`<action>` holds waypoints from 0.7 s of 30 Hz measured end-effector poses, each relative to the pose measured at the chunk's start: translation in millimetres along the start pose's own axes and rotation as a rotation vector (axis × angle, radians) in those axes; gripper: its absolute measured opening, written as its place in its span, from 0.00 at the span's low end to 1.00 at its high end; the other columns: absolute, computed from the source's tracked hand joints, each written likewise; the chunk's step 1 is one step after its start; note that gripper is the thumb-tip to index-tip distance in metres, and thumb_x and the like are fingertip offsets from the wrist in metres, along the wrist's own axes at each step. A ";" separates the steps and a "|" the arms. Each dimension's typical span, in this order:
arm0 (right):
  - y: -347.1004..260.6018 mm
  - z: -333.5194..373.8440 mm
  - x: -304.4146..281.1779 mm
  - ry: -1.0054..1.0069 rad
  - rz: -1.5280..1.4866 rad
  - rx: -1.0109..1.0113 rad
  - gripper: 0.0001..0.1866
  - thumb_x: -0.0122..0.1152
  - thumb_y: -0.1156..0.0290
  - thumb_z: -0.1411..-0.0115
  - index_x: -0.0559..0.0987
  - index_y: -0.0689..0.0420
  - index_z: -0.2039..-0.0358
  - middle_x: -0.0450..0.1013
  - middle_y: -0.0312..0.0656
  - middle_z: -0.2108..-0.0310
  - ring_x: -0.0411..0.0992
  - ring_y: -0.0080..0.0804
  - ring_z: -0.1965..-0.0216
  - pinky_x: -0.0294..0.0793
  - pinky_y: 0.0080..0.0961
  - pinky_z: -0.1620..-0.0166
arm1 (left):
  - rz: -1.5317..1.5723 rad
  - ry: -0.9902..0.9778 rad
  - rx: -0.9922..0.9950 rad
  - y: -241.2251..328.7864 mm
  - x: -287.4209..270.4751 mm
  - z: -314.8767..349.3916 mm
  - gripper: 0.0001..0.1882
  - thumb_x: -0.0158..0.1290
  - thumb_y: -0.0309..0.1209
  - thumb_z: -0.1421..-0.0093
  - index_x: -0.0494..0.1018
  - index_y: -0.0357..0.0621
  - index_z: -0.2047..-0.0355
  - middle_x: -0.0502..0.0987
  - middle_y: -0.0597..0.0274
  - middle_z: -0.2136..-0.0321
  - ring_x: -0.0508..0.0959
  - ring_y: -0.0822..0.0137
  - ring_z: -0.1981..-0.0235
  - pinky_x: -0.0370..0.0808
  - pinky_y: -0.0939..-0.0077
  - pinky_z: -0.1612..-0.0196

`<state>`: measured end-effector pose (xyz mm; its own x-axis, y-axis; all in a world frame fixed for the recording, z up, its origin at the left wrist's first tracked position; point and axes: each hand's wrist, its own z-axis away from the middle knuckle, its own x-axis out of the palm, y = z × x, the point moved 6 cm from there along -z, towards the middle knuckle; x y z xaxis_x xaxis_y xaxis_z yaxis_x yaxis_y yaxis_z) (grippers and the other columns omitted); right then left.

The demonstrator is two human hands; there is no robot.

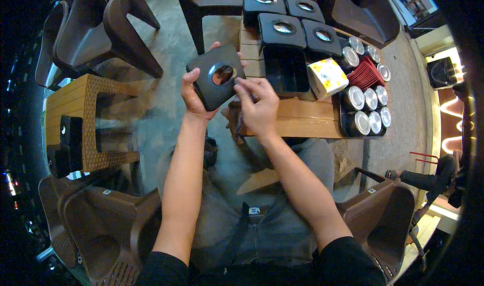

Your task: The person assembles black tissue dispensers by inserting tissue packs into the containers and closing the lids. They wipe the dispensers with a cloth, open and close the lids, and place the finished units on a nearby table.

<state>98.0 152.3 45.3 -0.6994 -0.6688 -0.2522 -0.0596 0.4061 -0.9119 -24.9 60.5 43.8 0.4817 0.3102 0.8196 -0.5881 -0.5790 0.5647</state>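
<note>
while the left hand gripped a black square lid by its left edge, thumb on the face and fingers curled behind, the right hand pinched its lower right edge near the round hole in the middle, fingertips closed on the rim. the lid was held tilted in the air, above the near left corner of the wooden table and in front of the person's chest. through the hole something brownish showed, too small to tell what.

just beyond the hands stood an open black box with a lid propped at its back, and behind and beside it three more black boxes with round-holed lids. to the right of the open box lay a white and yellow tissue packet, tilted. further right a black tray held rows of round containers with shiny metal lids and a stack of red ridged pieces.

dark brown plastic chairs stood around the table, and a second wooden table on the left carried small black boxes. the person wore grey trousers and black sleeves.
</note>
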 end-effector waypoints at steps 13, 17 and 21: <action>12.8 12.3 22.3 -0.108 0.223 -0.210 0.24 0.60 0.90 0.38 0.80 0.70 0.40 0.71 0.56 0.48 0.78 0.54 0.51 0.81 0.40 0.47 | -0.026 0.049 0.067 1.9 -15.7 0.5 0.47 0.56 0.53 0.39 0.59 0.51 0.22 0.67 0.31 0.30 0.71 0.29 0.31 0.73 0.30 0.32; 3.1 17.1 24.8 -0.089 0.168 -0.211 0.23 0.60 0.90 0.38 0.81 0.71 0.42 0.71 0.55 0.50 0.77 0.51 0.54 0.80 0.38 0.49 | -0.057 0.095 0.096 -0.6 -22.1 1.0 0.47 0.57 0.53 0.40 0.60 0.50 0.23 0.69 0.32 0.31 0.73 0.30 0.33 0.76 0.29 0.35; -20.2 38.5 36.0 -0.142 0.039 -0.235 0.23 0.61 0.91 0.39 0.81 0.70 0.42 0.70 0.55 0.50 0.76 0.51 0.52 0.80 0.37 0.47 | -0.035 0.192 0.133 3.3 -33.6 4.6 0.45 0.56 0.53 0.39 0.61 0.49 0.24 0.71 0.34 0.33 0.75 0.31 0.35 0.78 0.28 0.37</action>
<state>101.4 96.0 42.1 -0.5983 -0.7236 -0.3441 -0.2096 0.5559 -0.8044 -40.1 44.8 17.7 0.3605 0.4623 0.8101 -0.4761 -0.6556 0.5860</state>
